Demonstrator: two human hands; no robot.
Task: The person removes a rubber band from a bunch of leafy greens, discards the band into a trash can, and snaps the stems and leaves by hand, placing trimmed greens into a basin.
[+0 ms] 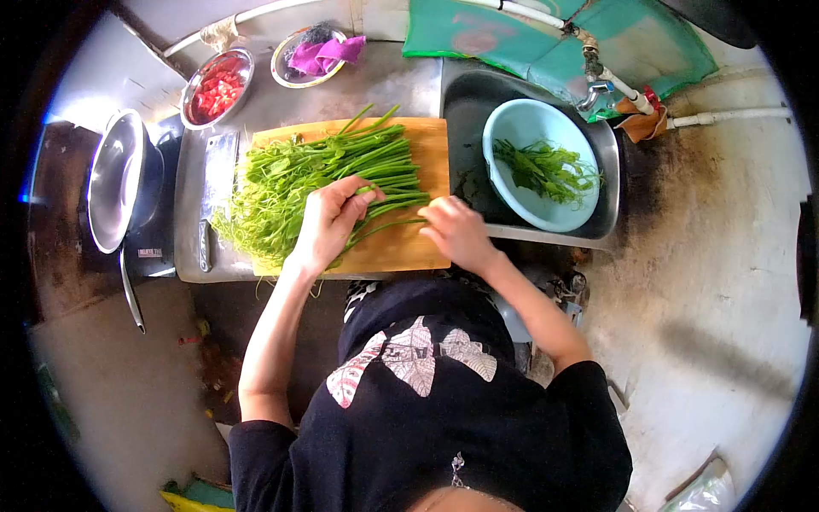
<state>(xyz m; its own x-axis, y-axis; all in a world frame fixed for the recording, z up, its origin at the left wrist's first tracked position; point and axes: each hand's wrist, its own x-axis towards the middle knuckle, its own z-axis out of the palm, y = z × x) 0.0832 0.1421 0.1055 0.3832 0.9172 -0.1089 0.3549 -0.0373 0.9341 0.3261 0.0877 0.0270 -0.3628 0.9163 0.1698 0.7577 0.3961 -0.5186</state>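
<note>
Wooden and pale brown, the cutting board (384,252) is largely covered by a pile of green shoots (281,183), laid with leafy tops toward the board's left edge and bare stems toward its right. The shoots are judged to be light and springy; the thin tendrils would be easily torn or tangled, so the firmer bare stems are better grasped. Across the board's right edge, the right hand (461,232) is bunched at the end of a long stem (384,226); whether it is clamped cannot be told. By the left hand (331,220), over the board's middle, a small green piece (365,190) is pinched.
</note>
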